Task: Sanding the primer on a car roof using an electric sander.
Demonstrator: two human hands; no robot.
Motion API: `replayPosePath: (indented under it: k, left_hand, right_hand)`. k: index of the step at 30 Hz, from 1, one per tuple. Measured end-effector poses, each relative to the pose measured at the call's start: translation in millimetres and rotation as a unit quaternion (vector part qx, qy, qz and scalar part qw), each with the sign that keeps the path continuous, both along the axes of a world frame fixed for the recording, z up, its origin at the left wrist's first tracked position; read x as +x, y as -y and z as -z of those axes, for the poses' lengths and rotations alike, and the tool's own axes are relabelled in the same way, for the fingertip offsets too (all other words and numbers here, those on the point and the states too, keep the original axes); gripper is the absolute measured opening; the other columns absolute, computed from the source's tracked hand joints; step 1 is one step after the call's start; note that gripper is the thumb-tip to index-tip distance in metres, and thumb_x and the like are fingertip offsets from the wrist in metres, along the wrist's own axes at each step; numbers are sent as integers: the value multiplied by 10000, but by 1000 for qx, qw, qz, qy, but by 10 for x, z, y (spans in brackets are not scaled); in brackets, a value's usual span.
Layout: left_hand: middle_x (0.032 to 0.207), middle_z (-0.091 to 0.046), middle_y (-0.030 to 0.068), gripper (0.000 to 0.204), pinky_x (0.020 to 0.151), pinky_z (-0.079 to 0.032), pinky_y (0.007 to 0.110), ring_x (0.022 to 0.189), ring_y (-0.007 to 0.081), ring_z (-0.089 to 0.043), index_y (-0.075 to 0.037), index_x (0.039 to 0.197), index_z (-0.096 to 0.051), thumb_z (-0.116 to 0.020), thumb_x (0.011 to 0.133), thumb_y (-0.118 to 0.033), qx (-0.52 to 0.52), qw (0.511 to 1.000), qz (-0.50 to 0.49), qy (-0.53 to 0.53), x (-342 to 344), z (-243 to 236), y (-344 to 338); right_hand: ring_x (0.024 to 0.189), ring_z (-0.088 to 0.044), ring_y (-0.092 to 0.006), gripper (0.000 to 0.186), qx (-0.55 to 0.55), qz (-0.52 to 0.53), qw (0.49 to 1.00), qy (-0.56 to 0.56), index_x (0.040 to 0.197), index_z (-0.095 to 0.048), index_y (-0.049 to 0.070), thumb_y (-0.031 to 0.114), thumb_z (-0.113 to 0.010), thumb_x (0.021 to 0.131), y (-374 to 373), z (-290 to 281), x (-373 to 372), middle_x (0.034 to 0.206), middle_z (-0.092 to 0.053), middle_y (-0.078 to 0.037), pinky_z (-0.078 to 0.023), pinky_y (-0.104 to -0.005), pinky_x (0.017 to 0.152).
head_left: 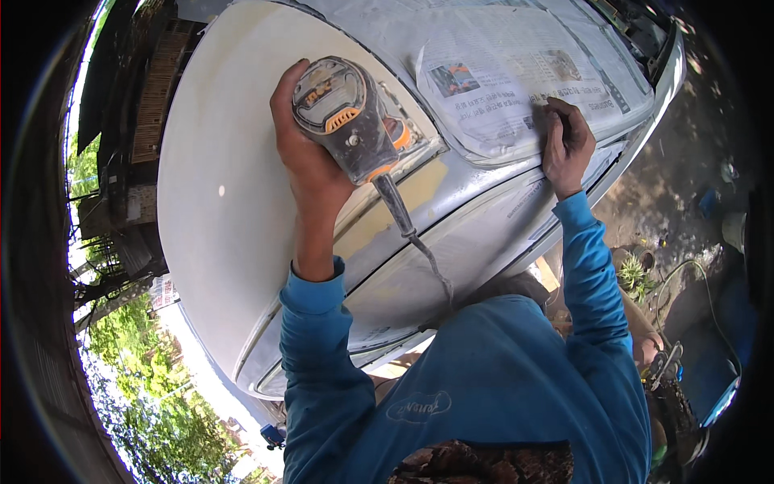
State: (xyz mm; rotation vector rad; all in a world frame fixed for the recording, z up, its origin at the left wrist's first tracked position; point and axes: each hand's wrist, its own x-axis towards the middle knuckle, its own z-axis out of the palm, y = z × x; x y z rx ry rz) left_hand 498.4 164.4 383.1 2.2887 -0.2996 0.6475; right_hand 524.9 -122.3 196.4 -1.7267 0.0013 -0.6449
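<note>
My left hand (310, 165) is wrapped around the body of a dusty black and orange electric sander (352, 133). The sander lies against the pale car roof (234, 145), close to the roof's edge, where its pad is partly visible. A power cord (427, 254) runs from its handle down toward my body. Over on the right, my right hand (569, 147) rests with curled fingers on the newspaper (500, 89) that covers the car's glass. I see no tool in it.
A yellowish patch (411, 194) marks the bodywork below the sander. More masking paper (476, 234) covers the side window. Beyond the car at right are a potted plant (635, 278) and a hose (709, 294) on the ground. A wooden structure (157, 97) stands at left.
</note>
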Motion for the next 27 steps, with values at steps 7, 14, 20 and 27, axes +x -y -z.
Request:
replayPosePath:
  k: [7, 14, 20, 27]
  left_hand:
    - [1326, -520, 126, 1099, 1014, -505, 354, 1163, 237, -595, -20, 1444, -413, -1013, 538, -188, 35, 997, -66, 31, -508, -5, -314]
    - [1363, -485, 213, 1097, 984, -543, 428, 1188, 333, -606, 46, 1463, -330, -944, 666, -391, 93, 983, -143, 72, -1286, 71, -781]
    - [1339, -474, 191, 1093, 1014, -516, 432, 1189, 318, -579, 53, 1432, -301, -952, 664, -372, 135, 959, -158, 195, -1348, 199, -663]
    - [1335, -528, 220, 1061, 980, -529, 488, 1182, 393, -579, -159, 1448, -336, -973, 600, -145, 130, 971, -41, 196, -1008, 210, -333]
  right_hand:
    - [954, -640, -152, 219, -19, -32, 998, -42, 1145, -657, -38, 71, -518, 1016, 45, 17, -52, 994, -701, -104, -483, -266, 903]
    - [955, -635, -149, 235, -7, -36, 999, -28, 1148, -656, -50, 71, -497, 1024, 49, 34, -55, 988, -693, -109, -481, -259, 899]
    - [866, -630, -138, 198, -2, -25, 1000, -11, 1087, -668, -37, 44, -519, 984, 5, -2, -30, 933, -689, -89, -491, -257, 821]
    - [943, -626, -144, 240, -5, -31, 999, -36, 1157, -649, -52, 90, -500, 1034, 26, 18, -55, 988, -688, -108, -476, -252, 893]
